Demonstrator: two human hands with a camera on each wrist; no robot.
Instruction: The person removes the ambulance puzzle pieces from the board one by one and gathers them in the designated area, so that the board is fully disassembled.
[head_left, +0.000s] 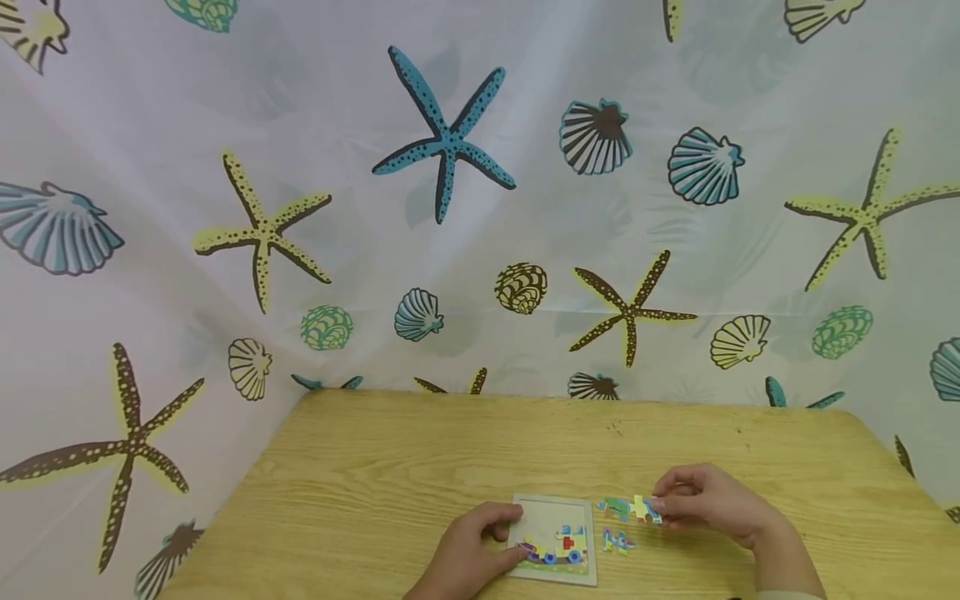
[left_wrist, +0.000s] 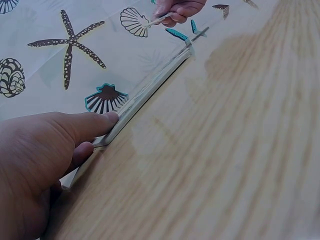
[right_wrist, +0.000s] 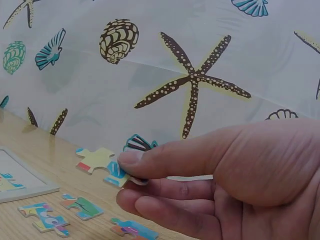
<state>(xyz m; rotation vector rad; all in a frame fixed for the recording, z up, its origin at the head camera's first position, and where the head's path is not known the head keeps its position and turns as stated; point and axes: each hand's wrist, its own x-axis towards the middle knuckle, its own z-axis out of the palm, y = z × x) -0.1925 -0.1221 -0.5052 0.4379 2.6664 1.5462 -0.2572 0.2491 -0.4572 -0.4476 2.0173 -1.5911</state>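
Note:
A small square puzzle tray [head_left: 591, 533] lies on the table, its lower part filled with colourful pieces [head_left: 551, 557]. My left hand [head_left: 480, 546] holds the tray's left side, thumb on the frame; in the left wrist view the left thumb [left_wrist: 95, 125] lies along the tray edge [left_wrist: 150, 90]. To the right of the tray, my right hand [head_left: 705, 504] pinches a yellow and blue jigsaw piece [right_wrist: 95, 159] between thumb and fingers, raised above the table. Below it lie a green-patterned piece [right_wrist: 84, 207], a multicoloured piece [right_wrist: 44, 219] and a blue and orange piece [right_wrist: 134, 229].
The wooden table [head_left: 360, 467] extends to the left, right and behind the tray. A white curtain [head_left: 337, 108] printed with starfish and shells hangs around its back and sides.

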